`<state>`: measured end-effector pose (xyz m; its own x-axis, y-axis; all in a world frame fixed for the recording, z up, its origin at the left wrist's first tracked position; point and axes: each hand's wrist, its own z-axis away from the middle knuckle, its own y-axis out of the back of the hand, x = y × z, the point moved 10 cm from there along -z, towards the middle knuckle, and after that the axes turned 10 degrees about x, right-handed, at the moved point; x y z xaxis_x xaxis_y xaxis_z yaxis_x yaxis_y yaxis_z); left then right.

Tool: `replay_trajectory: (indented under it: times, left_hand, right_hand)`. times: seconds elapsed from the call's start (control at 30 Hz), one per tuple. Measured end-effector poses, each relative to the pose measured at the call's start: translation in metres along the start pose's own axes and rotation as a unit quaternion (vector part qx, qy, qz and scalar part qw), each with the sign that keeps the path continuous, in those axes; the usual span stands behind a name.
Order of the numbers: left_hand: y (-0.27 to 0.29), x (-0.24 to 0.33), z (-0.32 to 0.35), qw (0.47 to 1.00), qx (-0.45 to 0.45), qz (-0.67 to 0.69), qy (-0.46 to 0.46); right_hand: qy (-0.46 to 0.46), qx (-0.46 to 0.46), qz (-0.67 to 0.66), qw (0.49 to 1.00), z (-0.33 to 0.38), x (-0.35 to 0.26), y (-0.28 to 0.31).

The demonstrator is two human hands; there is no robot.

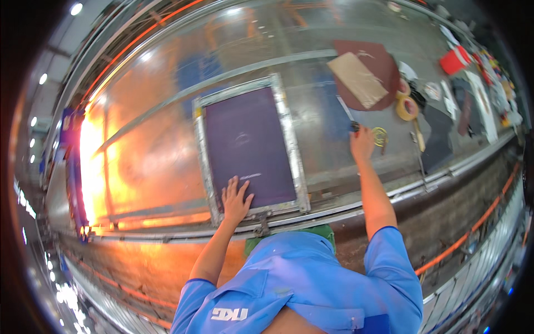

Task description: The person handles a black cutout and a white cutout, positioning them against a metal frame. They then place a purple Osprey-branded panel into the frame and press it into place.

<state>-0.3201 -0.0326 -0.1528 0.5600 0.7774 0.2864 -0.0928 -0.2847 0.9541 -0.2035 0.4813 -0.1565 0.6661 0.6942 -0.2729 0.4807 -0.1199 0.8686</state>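
A metal-framed printing screen with a dark purple mesh lies flat on the long shiny table. My left hand rests palm down, fingers spread, on the mesh near the frame's front edge. My right hand reaches out to the right of the frame and is closed around a small dark object on the table; what it is cannot be made out. A gold ring-shaped thing lies just right of that hand.
A dark red sheet with a brown card on it lies farther back. Tape rolls, a red container and several scraps crowd the far right. A metal rail runs along the table's front edge.
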Motion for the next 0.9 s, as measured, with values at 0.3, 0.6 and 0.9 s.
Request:
replay_trajectory:
  times: [0.3,0.6,0.9]
  left_hand:
    - [0.001,-0.012,0.006,0.639,0.079,0.635,0.427]
    - [0.014,-0.139,0.072,0.335,0.142,0.869,0.335]
    - [0.011,-0.352,0.339,0.12,0.331,0.832,0.429]
  right_hand:
    - [-0.095,-0.232,-0.448,0.858,0.153,-0.146,0.019]
    - [-0.165,-0.729,-0.496,0.442,0.365,-0.409,0.072]
    - [-0.115,-0.893,-0.293,0.322,0.578,-0.549,0.129]
